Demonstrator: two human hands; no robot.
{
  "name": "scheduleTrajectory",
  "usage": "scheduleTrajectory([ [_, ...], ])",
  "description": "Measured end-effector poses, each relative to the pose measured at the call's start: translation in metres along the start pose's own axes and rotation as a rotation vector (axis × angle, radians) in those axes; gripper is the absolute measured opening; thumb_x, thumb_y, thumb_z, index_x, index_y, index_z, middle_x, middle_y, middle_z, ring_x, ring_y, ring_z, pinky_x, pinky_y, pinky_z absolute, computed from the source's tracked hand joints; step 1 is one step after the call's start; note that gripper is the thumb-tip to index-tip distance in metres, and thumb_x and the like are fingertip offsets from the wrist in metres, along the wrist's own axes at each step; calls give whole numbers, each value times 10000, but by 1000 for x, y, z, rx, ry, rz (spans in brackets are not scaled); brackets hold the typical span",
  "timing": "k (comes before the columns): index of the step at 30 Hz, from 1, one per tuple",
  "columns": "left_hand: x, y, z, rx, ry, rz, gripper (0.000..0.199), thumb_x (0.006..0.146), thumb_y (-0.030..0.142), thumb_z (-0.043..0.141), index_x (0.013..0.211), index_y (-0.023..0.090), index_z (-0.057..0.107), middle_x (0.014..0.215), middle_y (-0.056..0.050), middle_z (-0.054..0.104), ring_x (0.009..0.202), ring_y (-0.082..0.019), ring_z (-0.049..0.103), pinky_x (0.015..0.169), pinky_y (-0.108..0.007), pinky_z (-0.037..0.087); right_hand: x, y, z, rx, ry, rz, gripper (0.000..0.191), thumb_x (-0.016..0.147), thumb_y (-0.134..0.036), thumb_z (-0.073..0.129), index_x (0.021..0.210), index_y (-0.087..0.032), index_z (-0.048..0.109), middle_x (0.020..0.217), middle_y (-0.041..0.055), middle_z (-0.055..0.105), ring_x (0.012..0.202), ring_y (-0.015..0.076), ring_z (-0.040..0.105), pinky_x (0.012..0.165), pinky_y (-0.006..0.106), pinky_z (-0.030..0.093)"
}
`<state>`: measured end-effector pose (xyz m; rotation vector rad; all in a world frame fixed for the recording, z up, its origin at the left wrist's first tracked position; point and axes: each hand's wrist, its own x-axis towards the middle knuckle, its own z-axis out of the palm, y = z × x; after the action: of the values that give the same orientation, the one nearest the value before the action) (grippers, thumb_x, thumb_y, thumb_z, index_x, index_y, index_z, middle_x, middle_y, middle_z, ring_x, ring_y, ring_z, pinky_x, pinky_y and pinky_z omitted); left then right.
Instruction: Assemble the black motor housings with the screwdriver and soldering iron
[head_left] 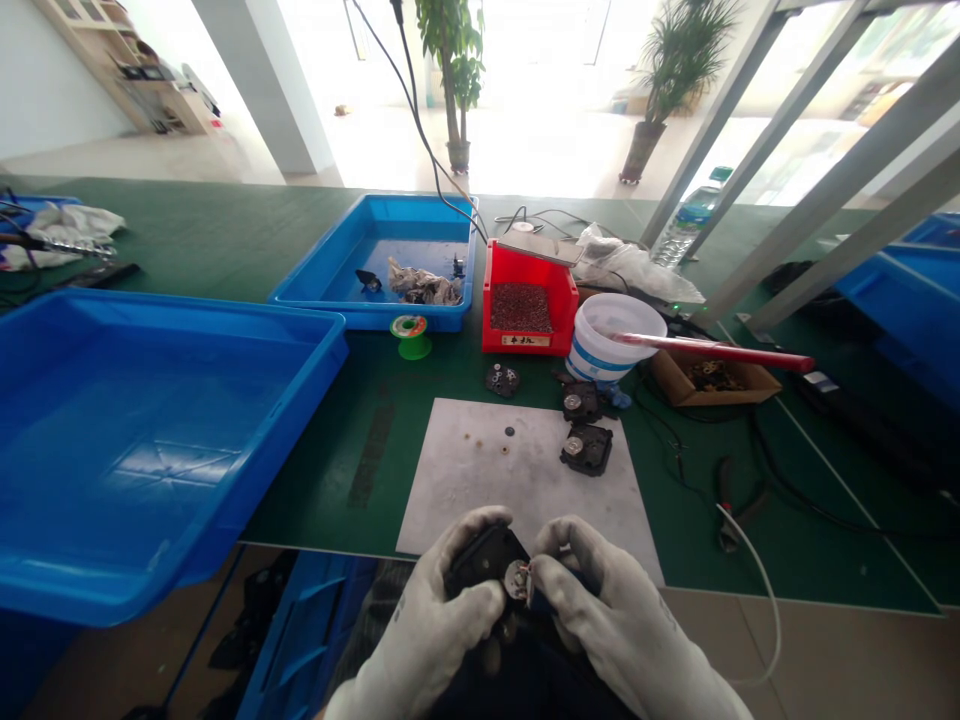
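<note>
Both hands wear pale work gloves and meet at the table's near edge. My left hand (457, 610) is closed around a black plastic housing (487, 555), thumb along its lower side. A small round silver motor (517, 578) shows at the housing's right end. My right hand (592, 590) pinches at that motor's right side; its fingertips hide what exactly they grip. Just beyond, on a white sheet (457, 480), lie a small dark disc (510, 431) and several tiny rings. Two similar black housings with silver discs, one nearer (587, 449) and one farther (581, 401), sit at the sheet's right.
A large blue tray (315, 340) fills the left, with another blue tray (367, 225) behind. Past the sheet stand a green solder spool (411, 338), a red parts bin (529, 343) and a white bucket (600, 345). Pliers (727, 505) and cables lie at right.
</note>
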<state>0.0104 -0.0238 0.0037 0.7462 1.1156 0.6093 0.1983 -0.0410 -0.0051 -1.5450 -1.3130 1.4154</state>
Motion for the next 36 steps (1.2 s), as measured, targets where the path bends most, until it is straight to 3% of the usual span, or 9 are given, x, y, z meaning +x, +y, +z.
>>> scheduleTrajectory([
  [13, 1, -3, -2, 20, 9, 29, 694, 778, 344, 743, 1410, 152, 530, 684, 9, 688, 502, -114, 555, 482, -200, 463, 0, -7, 0, -106, -37, 121, 165, 946, -405, 590, 905, -245, 597, 765, -12, 694, 680, 157, 638, 627, 253, 462],
  [24, 0, -9, -8, 33, 29, 41, 673, 800, 360, 746, 1420, 187, 548, 693, 14, 673, 497, -119, 562, 476, -203, 456, 0, -12, 0, -159, -44, 114, 175, 950, -426, 608, 910, -257, 628, 735, -26, 699, 617, 143, 602, 576, 246, 411],
  [36, 3, -13, -11, 55, 26, 96, 646, 785, 403, 771, 1374, 205, 594, 861, -33, 721, 557, -129, 602, 525, -220, 499, 1, -9, -1, -154, -55, 109, 207, 946, -456, 622, 907, -252, 619, 723, -29, 682, 621, 139, 595, 591, 241, 417],
])
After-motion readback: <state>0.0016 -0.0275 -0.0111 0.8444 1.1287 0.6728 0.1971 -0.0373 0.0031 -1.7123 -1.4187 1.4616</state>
